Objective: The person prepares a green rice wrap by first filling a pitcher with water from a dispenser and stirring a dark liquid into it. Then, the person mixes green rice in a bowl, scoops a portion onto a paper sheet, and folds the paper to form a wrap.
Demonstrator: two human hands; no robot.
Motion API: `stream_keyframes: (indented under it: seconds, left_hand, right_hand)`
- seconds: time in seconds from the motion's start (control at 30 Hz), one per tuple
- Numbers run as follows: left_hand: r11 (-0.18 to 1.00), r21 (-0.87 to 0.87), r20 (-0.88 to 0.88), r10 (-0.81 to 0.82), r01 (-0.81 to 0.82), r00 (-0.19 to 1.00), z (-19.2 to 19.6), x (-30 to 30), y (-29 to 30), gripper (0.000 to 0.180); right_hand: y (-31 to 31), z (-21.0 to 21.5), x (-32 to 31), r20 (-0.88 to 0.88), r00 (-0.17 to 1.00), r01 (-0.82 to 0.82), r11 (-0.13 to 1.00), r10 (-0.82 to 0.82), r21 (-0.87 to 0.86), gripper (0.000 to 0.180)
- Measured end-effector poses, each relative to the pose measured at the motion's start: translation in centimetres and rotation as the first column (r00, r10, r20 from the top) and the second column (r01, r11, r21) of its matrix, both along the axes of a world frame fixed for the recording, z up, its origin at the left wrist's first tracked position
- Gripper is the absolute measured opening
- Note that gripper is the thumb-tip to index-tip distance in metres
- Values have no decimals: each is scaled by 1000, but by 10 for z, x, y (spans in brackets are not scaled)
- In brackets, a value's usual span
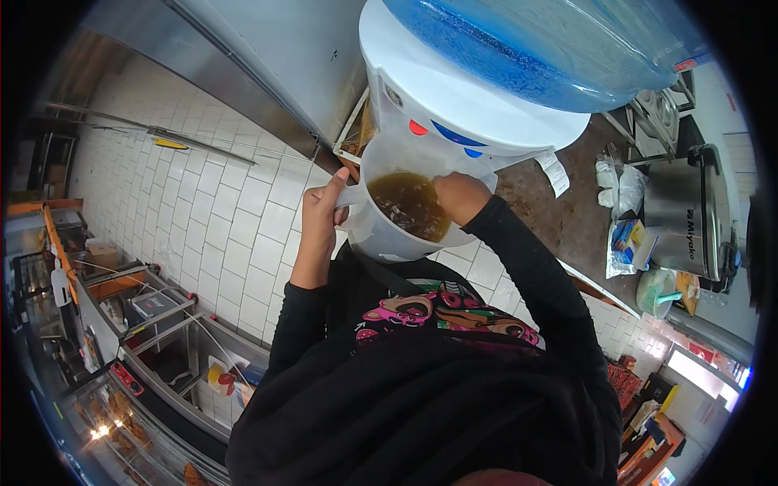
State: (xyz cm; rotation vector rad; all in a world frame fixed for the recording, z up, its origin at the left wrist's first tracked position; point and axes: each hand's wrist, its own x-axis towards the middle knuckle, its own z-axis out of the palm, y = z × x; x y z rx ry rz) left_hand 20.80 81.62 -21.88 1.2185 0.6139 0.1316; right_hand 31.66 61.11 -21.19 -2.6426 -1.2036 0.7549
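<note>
A large translucent plastic pitcher (374,230) with brownish liquid (408,204) and some froth in it is held in front of my body. My left hand (322,212) is wrapped around its handle, thumb up. At the pitcher's right side, my right hand (462,198) is closed, with its knuckles over the opening. The fingertips point down inside and are hidden, so I cannot make out what they hold. Just beyond the pitcher stands a white water dispenser (519,128) with a red and a blue mark, carrying a big blue water bottle (527,53).
A brown counter (543,212) on the right bears a steel pot-like appliance (685,215), a blue and yellow box (636,243) and a tub (655,292) with a turquoise utensil. White floor tiles (219,194) lie to the left. Glass display cases (113,421) stand at lower left.
</note>
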Motion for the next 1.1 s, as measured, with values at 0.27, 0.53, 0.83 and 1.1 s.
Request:
stream_keyframes:
  seconds: [0.27,0.53,0.83,1.1]
  left_hand:
    - [1000,-9,2,1,-1,1000,-1,3,3,43]
    - [1000,9,21,-30,30,999,3,8,5,43]
    - [999,-23,-8,-40,40,999,-4,8,13,42]
    - [999,-17,-17,-40,40,999,2,11,10,41]
  right_hand:
    - [11,6,-10,-411,881,-113,946,237,303,4]
    - [-8,-14,5,-34,998,-42,998,44,54,9]
    - [3,4,-6,-330,918,-144,959,222,245,3]
    - [-1,-11,-3,56,998,29,998,-32,58,6]
